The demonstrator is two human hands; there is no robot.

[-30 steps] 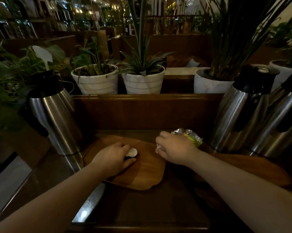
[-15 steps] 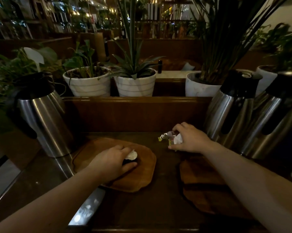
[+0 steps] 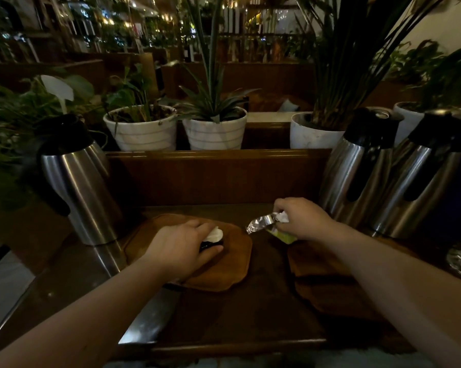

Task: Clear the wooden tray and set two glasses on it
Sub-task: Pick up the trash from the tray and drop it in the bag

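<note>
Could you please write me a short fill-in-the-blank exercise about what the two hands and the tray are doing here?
1. The left hand rests on the ____ brown tray.
2. The right hand holds a crumpled silver foil wrapper to the ____ of that tray.
3. The number of steel jugs standing right of the right hand is ____.

Missing words: wooden; right; two

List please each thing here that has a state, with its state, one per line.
Left hand: closed on a small white and dark item, on the wooden tray.
Right hand: grip closed on crumpled foil wrapper, off the tray.
Wooden tray: not cleared yet, no glasses on it.
Steel jug at left: upright, lid on.
Two steel jugs at right: upright, lids on.
</note>
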